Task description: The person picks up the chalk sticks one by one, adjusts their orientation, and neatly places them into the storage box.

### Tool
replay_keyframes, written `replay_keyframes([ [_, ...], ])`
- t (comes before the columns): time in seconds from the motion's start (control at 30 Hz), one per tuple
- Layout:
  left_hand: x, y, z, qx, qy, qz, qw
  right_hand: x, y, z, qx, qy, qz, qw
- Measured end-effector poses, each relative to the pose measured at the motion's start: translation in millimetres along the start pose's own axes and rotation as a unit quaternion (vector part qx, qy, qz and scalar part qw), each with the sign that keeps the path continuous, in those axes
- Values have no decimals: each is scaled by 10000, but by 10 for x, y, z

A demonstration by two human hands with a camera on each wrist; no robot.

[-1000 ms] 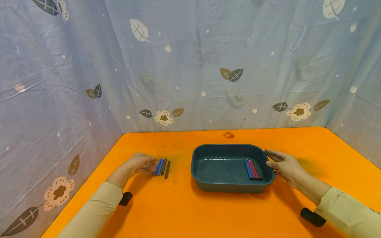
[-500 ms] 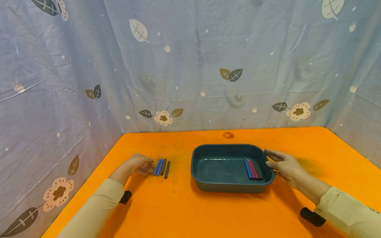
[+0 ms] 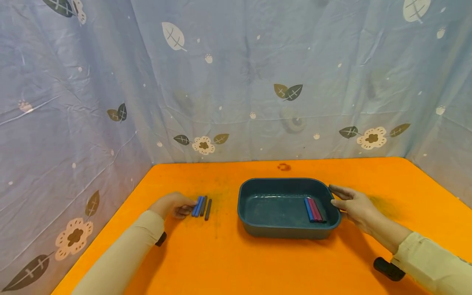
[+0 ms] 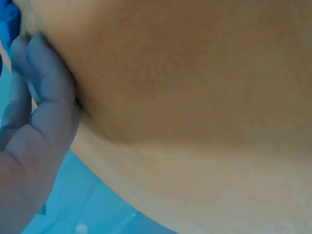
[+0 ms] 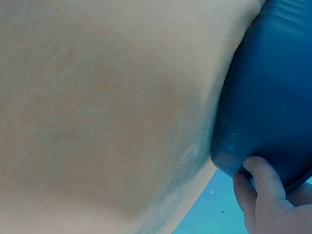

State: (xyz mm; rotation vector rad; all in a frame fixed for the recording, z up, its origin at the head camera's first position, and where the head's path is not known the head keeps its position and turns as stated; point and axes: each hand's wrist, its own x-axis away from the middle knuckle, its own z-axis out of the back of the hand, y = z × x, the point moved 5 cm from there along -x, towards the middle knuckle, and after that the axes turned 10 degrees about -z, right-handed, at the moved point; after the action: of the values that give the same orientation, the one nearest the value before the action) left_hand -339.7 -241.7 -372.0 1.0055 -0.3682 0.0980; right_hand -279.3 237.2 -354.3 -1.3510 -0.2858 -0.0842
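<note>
My left hand [image 3: 176,205] is at the left of the table, its fingertips up against or just short of the nearest of two blue sticks [image 3: 198,206]. Two slim dark sticks [image 3: 208,209] lie to the right of these; their exact kind is unclear. In the left wrist view, the fingers are loosely bent beside a blue stick [image 4: 8,22]. My right hand [image 3: 359,208] rests with fairly straight fingers against the right end of a dark teal rectangular tub [image 3: 285,232]. Inside the tub lie a blue stick [image 3: 308,210], magenta sticks [image 3: 315,210] and a dark one, side by side.
The orange tabletop [image 3: 228,262] has a reddish ring mark [image 3: 284,166] near its back edge. Patterned blue-grey curtains [image 3: 236,82] hang behind and at both sides. A black device [image 3: 389,269] sits at the right wrist.
My left hand has shifted slightly right and turned, bringing its fingertips to the leftmost blue stick. The right hand and the tub have stayed in place.
</note>
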Motion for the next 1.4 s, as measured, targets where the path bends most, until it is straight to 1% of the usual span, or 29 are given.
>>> replay_keyframes([
  [0.13,-16,-8,4,-252,371,210,9988,-1,-7,-7,19,-19,15,10000],
  [0.23,-32,5,1,-565,582,358,9961,-3,-8,-8,68,-18,30,10000],
  [0.27,-40,10,-5,-628,618,393,9953,-2,-7,-6,92,-12,35,10000],
  [0.37,-55,25,-23,-794,588,421,9942,0,0,1,146,2,32,9999],
  [0.47,-57,51,-22,-805,505,315,9950,4,-2,16,147,8,45,9999],
  [0.57,-40,56,-12,-519,391,216,9977,4,-10,24,108,15,67,9999],
  [0.7,0,8,7,-108,115,169,9997,1,-19,10,24,6,74,10000],
  [0.73,13,-4,9,-64,20,165,9998,1,-20,6,11,4,66,10000],
  [0.83,62,-30,5,195,-228,106,9995,6,-21,0,71,25,33,10000],
  [0.9,106,-22,-14,435,-419,5,9982,11,-25,2,161,57,21,9999],
  [0.97,164,-8,-37,673,-537,-128,9962,12,-27,-6,231,69,27,9997],
  [1.13,299,104,-117,984,-861,-541,9899,10,-34,-10,249,79,28,9997],
  [1.23,322,214,-159,1133,-881,-652,9875,11,-29,-4,204,60,13,9998],
  [1.37,320,353,-215,1333,-753,-699,9857,13,-22,-1,174,49,27,9998],
  [1.4,326,383,-239,1331,-798,-733,9852,12,-21,-2,167,41,37,9998],
])
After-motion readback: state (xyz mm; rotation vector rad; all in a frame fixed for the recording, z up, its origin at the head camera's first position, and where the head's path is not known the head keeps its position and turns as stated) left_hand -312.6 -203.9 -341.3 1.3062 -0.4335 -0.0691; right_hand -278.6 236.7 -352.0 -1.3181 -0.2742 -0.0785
